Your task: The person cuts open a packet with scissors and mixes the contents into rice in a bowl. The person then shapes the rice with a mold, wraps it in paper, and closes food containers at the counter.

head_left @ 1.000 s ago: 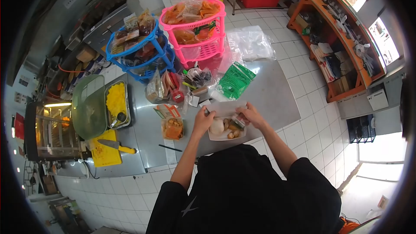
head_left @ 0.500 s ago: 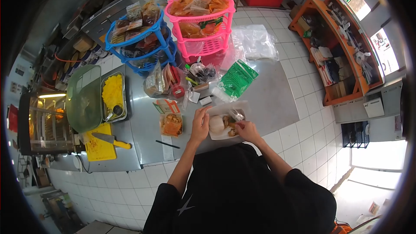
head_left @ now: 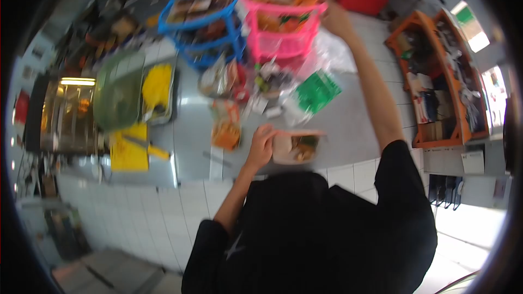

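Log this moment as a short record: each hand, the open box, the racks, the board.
Left hand: at the left side of the open food box; grip blurred
Right hand: raised at the right edge of the pink rack; grip unclear
Open food box: food inside
Racks: blue rack left of pink, both loaded
Yellow board: far left, knife partly across it

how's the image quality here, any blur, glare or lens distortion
In the head view, smear like motion blur softens the knife, right hand and food box; in the same head view, windows at right look washed out; also in the head view, a wide lens bows the scene inside dark edges.
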Motion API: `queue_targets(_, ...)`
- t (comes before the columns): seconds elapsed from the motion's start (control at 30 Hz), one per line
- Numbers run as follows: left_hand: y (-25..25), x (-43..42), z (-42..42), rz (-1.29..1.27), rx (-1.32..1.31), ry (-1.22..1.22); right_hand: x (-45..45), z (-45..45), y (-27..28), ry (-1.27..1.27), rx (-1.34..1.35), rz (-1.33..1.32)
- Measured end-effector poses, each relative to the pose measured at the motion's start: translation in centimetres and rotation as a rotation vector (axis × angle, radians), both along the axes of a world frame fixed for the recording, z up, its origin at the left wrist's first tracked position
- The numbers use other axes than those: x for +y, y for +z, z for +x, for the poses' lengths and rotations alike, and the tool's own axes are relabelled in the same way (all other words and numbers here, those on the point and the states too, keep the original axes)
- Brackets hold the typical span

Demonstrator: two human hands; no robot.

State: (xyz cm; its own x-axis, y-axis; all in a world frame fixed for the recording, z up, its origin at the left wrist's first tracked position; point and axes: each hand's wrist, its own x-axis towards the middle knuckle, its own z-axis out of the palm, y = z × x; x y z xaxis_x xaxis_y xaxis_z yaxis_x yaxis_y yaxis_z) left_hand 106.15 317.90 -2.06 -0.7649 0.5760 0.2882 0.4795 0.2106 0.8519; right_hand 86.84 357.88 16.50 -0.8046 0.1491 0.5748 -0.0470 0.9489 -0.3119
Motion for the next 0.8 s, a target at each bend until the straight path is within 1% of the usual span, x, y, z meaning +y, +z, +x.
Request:
queue_targets(0.03,0.6,-0.3,0.1,-0.033,0.059,0.010,-1.1,-0.1,1.4,-0.017,-0.063,-0.029)
queue_targets(0.07,0.3,-0.9,0.2,-0.071,0.100,0.028,-2.9,1.0,2.6,0.102,-0.172,-0.119)
queue_targets(0.1,-0.3,-1.9,0.7,-0.112,0.139,0.036,-4.8,3.4,2.6,0.212,-0.283,-0.209)
queue_targets(0.17,-1.3,-4.6,0.4,0.041,-0.044,0.241,-7.7,8.1,0.5,0.357,-0.451,-0.202)
queue_targets(0.2,-1.4,-5.9,-0.2,0.127,-0.116,0.326,-8.7,10.6,-0.6,0.350,-0.534,-0.281)
queue_targets(0.23,-2.1,-7.6,-0.8,0.019,-0.143,0.492,-9.4,12.9,-2.4,0.333,-0.611,-0.358)
queue_targets(0.27,-2.7,-9.2,-1.2,-0.089,-0.169,0.652,-9.1,14.8,-5.1,0.289,-0.588,-0.482)
queue_targets(0.3,-2.4,-10.0,-1.4,-0.296,-0.057,0.658,-8.4,16.6,-8.1,0.240,-0.562,-0.605)
queue_targets(0.37,-1.3,-10.6,-2.0,-0.700,0.188,0.645,-7.3,20.0,-11.5,0.088,-0.653,-0.808)
queue_targets(0.47,-2.3,-11.0,-1.4,-0.824,0.356,0.581,-7.1,25.3,-14.5,-0.061,-0.606,-0.967)
queue_targets(0.57,-2.3,-10.9,-0.7,-0.799,0.373,0.595,-7.4,28.9,-15.6,-0.072,-0.601,-1.101)
queue_targets(0.67,-3.3,-11.4,-1.4,-0.694,0.257,0.566,-7.6,30.6,-15.5,-0.162,-0.609,-1.134)
queue_targets(0.77,-3.4,-10.8,-2.7,-0.730,0.201,0.590,-8.2,31.5,-14.8,-0.137,-0.562,-1.157)
queue_targets(0.8,-3.9,-10.9,-3.0,-0.723,0.227,0.595,-8.3,31.6,-15.2,-0.088,-0.558,-1.104)
